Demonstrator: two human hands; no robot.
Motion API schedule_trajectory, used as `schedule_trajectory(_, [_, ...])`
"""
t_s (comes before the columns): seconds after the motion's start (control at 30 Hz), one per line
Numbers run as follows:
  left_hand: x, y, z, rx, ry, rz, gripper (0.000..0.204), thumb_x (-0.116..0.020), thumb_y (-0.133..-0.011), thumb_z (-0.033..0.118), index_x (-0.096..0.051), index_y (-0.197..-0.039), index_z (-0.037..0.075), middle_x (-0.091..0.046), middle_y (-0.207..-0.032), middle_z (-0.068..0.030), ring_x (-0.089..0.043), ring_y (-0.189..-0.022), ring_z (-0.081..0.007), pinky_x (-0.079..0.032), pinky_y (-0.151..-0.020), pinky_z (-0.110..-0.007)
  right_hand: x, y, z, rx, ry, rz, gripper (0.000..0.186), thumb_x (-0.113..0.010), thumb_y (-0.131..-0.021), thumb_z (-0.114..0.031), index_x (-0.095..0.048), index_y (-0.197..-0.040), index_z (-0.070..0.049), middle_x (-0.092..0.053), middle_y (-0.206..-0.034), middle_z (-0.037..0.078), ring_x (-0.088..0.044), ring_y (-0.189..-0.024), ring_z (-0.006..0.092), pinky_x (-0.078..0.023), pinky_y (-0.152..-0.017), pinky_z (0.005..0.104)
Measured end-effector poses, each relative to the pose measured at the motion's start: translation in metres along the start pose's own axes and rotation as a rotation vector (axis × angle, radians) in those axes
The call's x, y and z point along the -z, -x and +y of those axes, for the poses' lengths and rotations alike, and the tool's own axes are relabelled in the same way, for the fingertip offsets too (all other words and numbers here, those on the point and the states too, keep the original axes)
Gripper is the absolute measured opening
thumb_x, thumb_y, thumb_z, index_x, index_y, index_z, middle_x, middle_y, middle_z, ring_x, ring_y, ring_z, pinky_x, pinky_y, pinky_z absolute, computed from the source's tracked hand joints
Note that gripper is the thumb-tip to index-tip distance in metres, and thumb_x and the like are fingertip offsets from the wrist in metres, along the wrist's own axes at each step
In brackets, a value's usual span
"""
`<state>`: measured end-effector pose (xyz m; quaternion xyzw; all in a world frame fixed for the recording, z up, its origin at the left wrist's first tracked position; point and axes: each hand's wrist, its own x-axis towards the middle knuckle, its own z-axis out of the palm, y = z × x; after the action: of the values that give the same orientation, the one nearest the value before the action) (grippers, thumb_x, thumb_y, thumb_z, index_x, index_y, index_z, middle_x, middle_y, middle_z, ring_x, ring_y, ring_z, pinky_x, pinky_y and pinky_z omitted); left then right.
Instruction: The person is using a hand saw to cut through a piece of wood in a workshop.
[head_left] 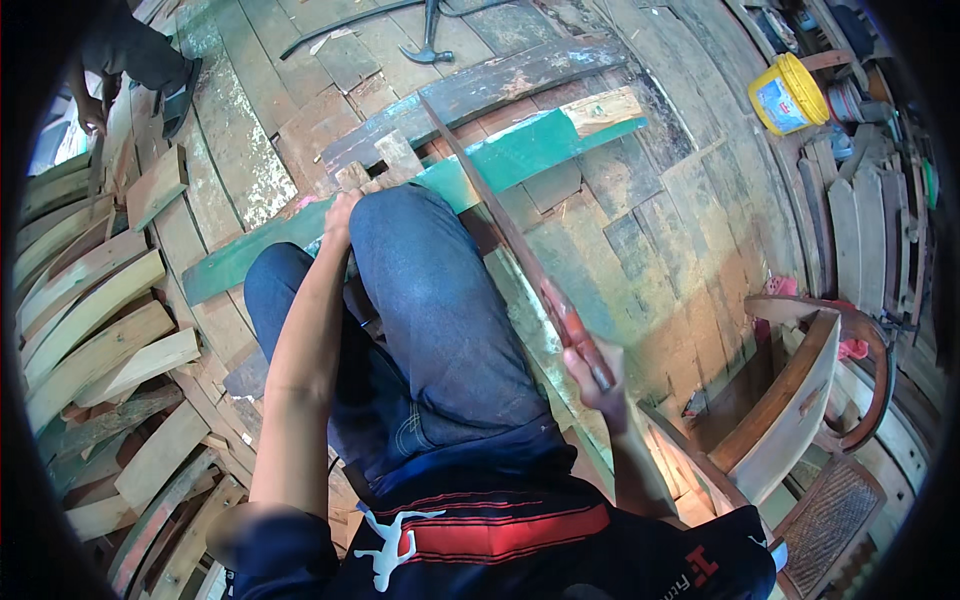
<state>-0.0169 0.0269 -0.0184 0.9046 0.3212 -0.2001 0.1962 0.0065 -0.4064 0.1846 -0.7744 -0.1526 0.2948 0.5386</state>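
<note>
My right hand (597, 378) is wrapped round the reddish wooden handle of a handsaw (503, 218). Its long, dark blade slants up and left, crossing over a green-painted plank (530, 150). Bare wood shows at that plank's right end. My left hand (341, 212) is closed at the plank's left part, beside my knee, which hides some of its fingers. Small wood blocks (398, 155) lie just beyond it. Behind the green plank rests a dark, worn board (480, 88), roughly alongside it.
A claw hammer (430, 40) lies on the plank floor ahead. Curved wood pieces (100, 330) are stacked at left. Another person's leg and hand (92, 112) show at far left. To the right stand a yellow bucket (790, 95), upright boards (860, 230) and a wooden chair part (780, 400).
</note>
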Motion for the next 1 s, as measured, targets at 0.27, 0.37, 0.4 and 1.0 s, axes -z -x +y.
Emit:
schedule_trajectory(0.27, [0.014,0.012,0.026,0.122,0.011,0.009,0.052,-0.042,-0.087,0.047,-0.059,-0.107,0.002,-0.059,-0.105,-0.0266,-0.058,-0.101,-0.0399,-0.047,-0.084,-0.046,0.016,0.045,0.061,0.197,0.14,-0.041,0.028,-0.056,-0.079,-0.007,-0.058,-0.105,0.002,-0.047,-0.062,0.006,-0.046,-0.054,0.0157,-0.038,-0.052,0.0285])
schedule_trajectory(0.37, [0.006,0.011,0.022,0.086,0.012,0.037,0.055,-0.039,-0.087,0.051,-0.059,-0.107,0.003,-0.06,-0.104,-0.0264,-0.058,-0.101,-0.0404,-0.048,-0.084,-0.046,-0.009,0.05,0.11,0.376,0.029,0.212,0.014,-0.058,-0.079,-0.002,-0.057,-0.094,-0.002,-0.04,-0.055,0.004,-0.038,-0.044,0.0159,-0.033,-0.044,0.0299])
schedule_trajectory(0.4, [0.012,0.015,0.026,0.092,0.005,0.021,0.052,-0.04,-0.087,0.048,-0.059,-0.107,0.004,-0.06,-0.104,-0.0258,-0.058,-0.1,-0.0406,-0.048,-0.084,-0.046,-0.008,0.043,0.077,0.173,0.037,0.078,0.012,-0.058,-0.08,-0.003,-0.058,-0.092,-0.001,-0.042,-0.057,0.006,-0.039,-0.045,0.0162,-0.033,-0.044,0.0307])
schedule_trajectory(1.0, [-0.01,0.007,0.013,0.098,0.106,0.148,0.037,-0.041,-0.088,0.038,-0.059,-0.104,0.009,-0.061,-0.102,-0.0206,-0.061,-0.094,-0.0391,-0.049,-0.08,-0.047,-0.036,-0.098,0.005,-0.015,-0.091,-0.061,0.024,-0.064,-0.079,-0.008,-0.046,-0.064,-0.003,-0.045,-0.053,0.001,-0.044,-0.049,0.0088,-0.036,-0.047,0.0275])
